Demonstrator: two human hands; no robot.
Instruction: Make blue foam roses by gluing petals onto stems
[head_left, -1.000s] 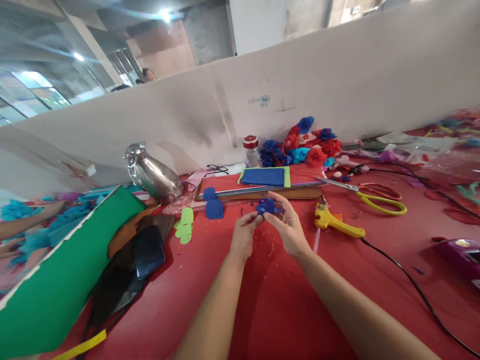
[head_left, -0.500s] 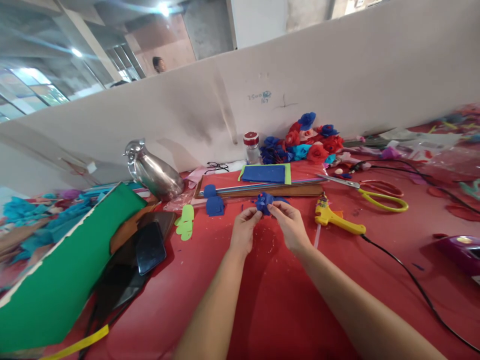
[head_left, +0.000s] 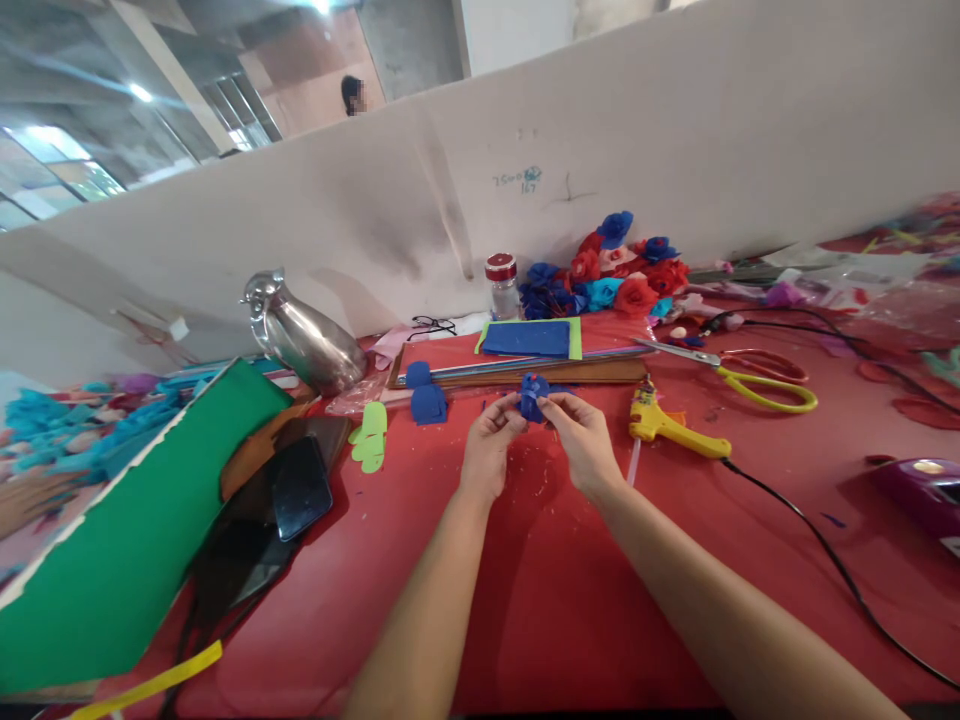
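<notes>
At the far left a co-worker's hand (head_left: 34,502) is blurred and cut off by the edge, partly screened by a green board (head_left: 135,545). Beside the board, a phone (head_left: 301,490) lies on dark items too murky to name. A steel jug (head_left: 311,340) stands behind, its base partly covered. Next come lime-green cut-outs (head_left: 370,437), then blue cut-outs (head_left: 429,403), overlapping so that they cannot be counted.

The left hand (head_left: 486,450) pinches the left side of a blue paper flower (head_left: 533,386) (a small red spot shows near its top), which is in front of the stacked sheets (head_left: 600,373). The right hand (head_left: 589,440) grips its other side, fingers nearly closed; the fingertips hide its edges, and whether it touches the table is unclear. Farther right lie a yellow glue gun (head_left: 675,430), scissors (head_left: 761,380) and a purple device (head_left: 919,500), cropped by the edge.
</notes>
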